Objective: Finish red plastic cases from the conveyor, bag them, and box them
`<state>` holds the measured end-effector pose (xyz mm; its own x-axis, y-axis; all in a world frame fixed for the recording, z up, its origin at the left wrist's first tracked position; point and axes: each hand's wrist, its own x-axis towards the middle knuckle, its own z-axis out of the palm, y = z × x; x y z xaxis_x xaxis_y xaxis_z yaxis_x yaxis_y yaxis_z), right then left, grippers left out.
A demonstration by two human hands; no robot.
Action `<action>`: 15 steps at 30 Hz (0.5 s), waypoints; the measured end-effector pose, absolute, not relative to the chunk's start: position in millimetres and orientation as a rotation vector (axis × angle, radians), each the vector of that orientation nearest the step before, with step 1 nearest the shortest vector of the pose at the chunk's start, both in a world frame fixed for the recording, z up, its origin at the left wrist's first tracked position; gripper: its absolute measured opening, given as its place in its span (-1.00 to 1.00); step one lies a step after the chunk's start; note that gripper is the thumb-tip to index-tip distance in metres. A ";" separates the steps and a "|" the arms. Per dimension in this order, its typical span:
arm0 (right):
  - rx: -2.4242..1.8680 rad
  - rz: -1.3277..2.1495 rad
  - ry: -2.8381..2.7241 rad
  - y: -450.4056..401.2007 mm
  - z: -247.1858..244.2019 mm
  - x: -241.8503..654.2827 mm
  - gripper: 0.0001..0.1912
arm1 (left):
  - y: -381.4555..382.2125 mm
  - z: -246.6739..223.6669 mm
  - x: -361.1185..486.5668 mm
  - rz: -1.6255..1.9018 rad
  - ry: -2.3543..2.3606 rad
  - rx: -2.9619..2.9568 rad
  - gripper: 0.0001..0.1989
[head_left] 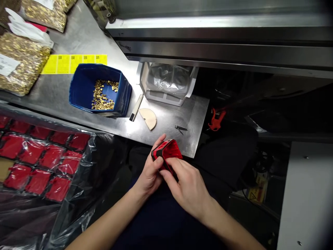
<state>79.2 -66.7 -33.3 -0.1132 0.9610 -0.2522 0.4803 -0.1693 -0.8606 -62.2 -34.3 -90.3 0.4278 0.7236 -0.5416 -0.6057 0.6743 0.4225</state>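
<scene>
A small red and black plastic housing [173, 148], hollow on the side facing right, is held over my lap near the metal table's front edge. My left hand [152, 170] is closed round its left side, thumb on the near black edge. Thumb and forefinger of my right hand [188, 184] pinch its near rim, with fingertips partly inside. Whether a small part sits between those fingertips is hidden. Beyond my hands, a nail clipper [180, 128] and a pale half-round disc [148, 118] lie on the metal table [166, 130].
A blue bin [125, 90] holds small brass pieces [102, 100]; a white-handled knife [136, 107] lies beside it. Behind stands a grey bin [165, 97] with plastic bags. Bags of brass parts [23, 62] are far left. Red housings [31, 151] fill a plastic-lined box. An orange tool [216, 119] hangs right.
</scene>
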 end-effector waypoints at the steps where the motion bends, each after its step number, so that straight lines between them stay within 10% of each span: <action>1: -1.635 1.323 -1.448 -64.3 -34.0 79.9 -0.84 | -32.2 -88.7 -66.6 0.867 0.778 0.184 -0.17; 9: -1.031 2.239 -0.359 -65.4 -53.0 70.6 -0.50 | -41.1 -86.2 -113.0 0.748 0.468 0.122 0.03; 15: -1.696 1.759 -1.790 -28.2 -55.2 95.8 -0.68 | -67.8 -93.1 -130.1 0.806 0.513 -0.035 -0.31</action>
<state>95.8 -28.2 -55.2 -0.3688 0.7249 -0.5818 0.5943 -0.2973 -0.7472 -130.1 -67.8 -93.1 0.5773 0.6802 -0.4518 -0.6968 0.6988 0.1616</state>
